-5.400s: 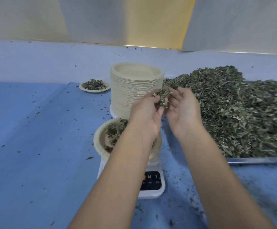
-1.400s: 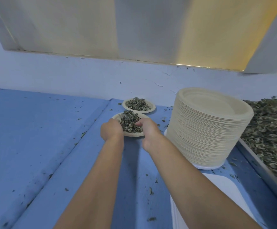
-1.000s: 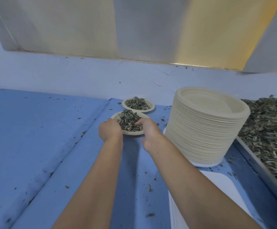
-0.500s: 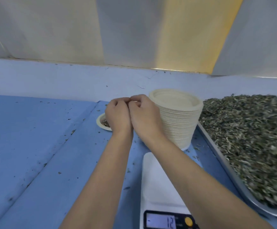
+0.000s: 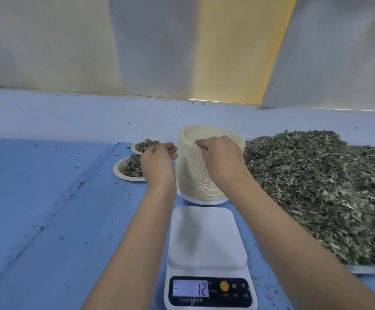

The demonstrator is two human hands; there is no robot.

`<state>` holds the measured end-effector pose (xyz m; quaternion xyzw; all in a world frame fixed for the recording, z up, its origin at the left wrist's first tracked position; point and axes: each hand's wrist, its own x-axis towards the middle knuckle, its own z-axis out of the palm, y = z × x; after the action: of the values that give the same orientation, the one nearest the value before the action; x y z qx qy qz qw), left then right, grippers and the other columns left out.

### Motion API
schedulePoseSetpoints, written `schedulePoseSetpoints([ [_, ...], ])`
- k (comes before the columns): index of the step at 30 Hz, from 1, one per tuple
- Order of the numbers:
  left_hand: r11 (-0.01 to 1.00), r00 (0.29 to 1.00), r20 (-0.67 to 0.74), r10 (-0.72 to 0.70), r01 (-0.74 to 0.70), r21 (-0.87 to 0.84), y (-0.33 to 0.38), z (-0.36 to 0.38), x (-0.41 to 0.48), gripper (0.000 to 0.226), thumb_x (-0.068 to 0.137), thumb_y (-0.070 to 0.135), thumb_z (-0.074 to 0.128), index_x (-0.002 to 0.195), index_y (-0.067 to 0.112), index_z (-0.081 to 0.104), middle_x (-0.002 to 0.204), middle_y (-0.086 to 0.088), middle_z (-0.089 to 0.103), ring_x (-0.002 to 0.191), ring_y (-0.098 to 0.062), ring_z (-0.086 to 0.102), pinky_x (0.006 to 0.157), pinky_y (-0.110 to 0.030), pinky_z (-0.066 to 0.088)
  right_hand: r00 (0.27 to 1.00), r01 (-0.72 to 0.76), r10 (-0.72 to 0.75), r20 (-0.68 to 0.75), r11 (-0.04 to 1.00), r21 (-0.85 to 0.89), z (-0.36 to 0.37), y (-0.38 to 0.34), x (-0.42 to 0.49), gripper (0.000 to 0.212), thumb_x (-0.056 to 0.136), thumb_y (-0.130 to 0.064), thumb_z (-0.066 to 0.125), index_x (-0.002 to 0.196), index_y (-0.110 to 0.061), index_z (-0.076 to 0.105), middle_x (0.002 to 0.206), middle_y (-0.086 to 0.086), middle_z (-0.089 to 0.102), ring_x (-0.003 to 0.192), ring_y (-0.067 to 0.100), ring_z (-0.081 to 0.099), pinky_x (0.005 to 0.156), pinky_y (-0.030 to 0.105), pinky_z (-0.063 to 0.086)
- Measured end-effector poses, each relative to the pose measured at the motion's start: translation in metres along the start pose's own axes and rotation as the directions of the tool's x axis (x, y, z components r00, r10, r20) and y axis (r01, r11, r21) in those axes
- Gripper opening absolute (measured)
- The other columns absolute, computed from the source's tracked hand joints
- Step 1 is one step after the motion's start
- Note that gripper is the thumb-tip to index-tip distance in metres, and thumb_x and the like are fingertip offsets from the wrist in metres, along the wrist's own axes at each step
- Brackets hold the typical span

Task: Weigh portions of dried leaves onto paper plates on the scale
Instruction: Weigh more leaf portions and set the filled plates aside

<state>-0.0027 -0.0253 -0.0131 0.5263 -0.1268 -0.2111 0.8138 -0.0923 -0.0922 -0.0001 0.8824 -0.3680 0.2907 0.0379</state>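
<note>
A tall stack of cream paper plates (image 5: 195,182) stands behind the white scale (image 5: 206,238), whose platform is bare and whose display reads -12. My right hand (image 5: 222,159) lies over the top of the stack, its fingertips curled at the near-left rim of the top plate. My left hand (image 5: 158,162) hovers just left of the stack, fingers loosely curled and holding nothing. Two filled plates of dried leaves (image 5: 128,170) (image 5: 145,145) sit on the blue table to the left. A big heap of dried leaves (image 5: 316,186) fills a metal tray on the right.
The blue table surface (image 5: 36,198) stretches left, dotted with leaf crumbs. A pale wall ledge (image 5: 70,117) runs along the back. The tray's metal edge (image 5: 372,269) shows at the right front.
The filled plate has been set down beside the first one at the back left. Both hands have left it and moved right to the plate stack; the view has dropped onto the bare scale.
</note>
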Motion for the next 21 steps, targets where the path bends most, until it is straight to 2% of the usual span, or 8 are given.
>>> schedulePoseSetpoints([
  [4, 1.000, 1.000, -0.016, -0.019, 0.019, 0.008, 0.000, -0.004, -0.001, 0.026, 0.089, 0.004, 0.041, 0.076, 0.014, 0.061, 0.075, 0.002, 0.066, 0.065, -0.009, 0.058, 0.055, -0.020, 0.039, 0.999, 0.032, -0.032, 0.016, 0.999, -0.019, 0.000, 0.001, 0.001, 0.037, 0.087, 0.004, 0.048, 0.114, -0.012, 0.067, 0.108, 0.011, 0.069, 0.101, 0.029, 0.061, 0.085, 0.038, 0.049],
  [9, 0.999, 0.999, -0.030, -0.025, 0.026, 0.022, 0.000, -0.006, 0.000, 0.027, 0.088, 0.003, 0.040, 0.074, 0.014, 0.060, 0.074, 0.004, 0.065, 0.064, -0.010, 0.058, 0.058, -0.022, 0.041, 0.998, 0.046, -0.048, 0.030, 0.997, 0.057, 0.003, 0.002, 0.006, 0.035, 0.088, 0.009, 0.044, 0.114, -0.001, 0.066, 0.112, 0.016, 0.067, 0.105, 0.031, 0.060, 0.087, 0.043, 0.048],
  [14, 1.000, 1.000, -0.025, -0.014, 0.015, 0.024, 0.000, -0.006, 0.000, 0.026, 0.087, 0.003, 0.041, 0.075, 0.015, 0.061, 0.074, 0.004, 0.065, 0.064, -0.009, 0.058, 0.059, -0.021, 0.043, 0.997, 0.024, -0.011, -0.080, 0.986, 0.166, 0.000, 0.005, 0.010, 0.030, 0.085, 0.013, 0.046, 0.105, 0.006, 0.067, 0.105, 0.025, 0.066, 0.102, 0.037, 0.057, 0.086, 0.048, 0.045],
  [18, 1.000, 1.000, 0.014, -0.005, 0.005, 0.021, 0.000, -0.005, -0.001, 0.024, 0.089, 0.005, 0.043, 0.077, 0.014, 0.062, 0.077, 0.002, 0.066, 0.066, -0.010, 0.059, 0.059, -0.019, 0.043, 0.980, 0.123, -0.094, -0.174, 0.979, 0.164, 0.000, 0.006, 0.008, 0.033, 0.090, 0.009, 0.046, 0.110, -0.002, 0.070, 0.106, 0.015, 0.069, 0.101, 0.033, 0.055, 0.084, 0.043, 0.043],
  [21, 0.999, 0.996, 0.087, 0.019, -0.022, 0.028, 0.001, -0.004, -0.005, 0.017, 0.093, 0.013, 0.047, 0.087, 0.011, 0.063, 0.086, -0.002, 0.068, 0.072, -0.013, 0.062, 0.060, -0.019, 0.044, 0.950, 0.251, -0.197, -0.244, 0.944, 0.215, -0.002, -0.002, -0.003, 0.033, 0.089, 0.004, 0.046, 0.112, -0.002, 0.069, 0.105, 0.015, 0.070, 0.100, 0.036, 0.057, 0.084, 0.040, 0.043],
])
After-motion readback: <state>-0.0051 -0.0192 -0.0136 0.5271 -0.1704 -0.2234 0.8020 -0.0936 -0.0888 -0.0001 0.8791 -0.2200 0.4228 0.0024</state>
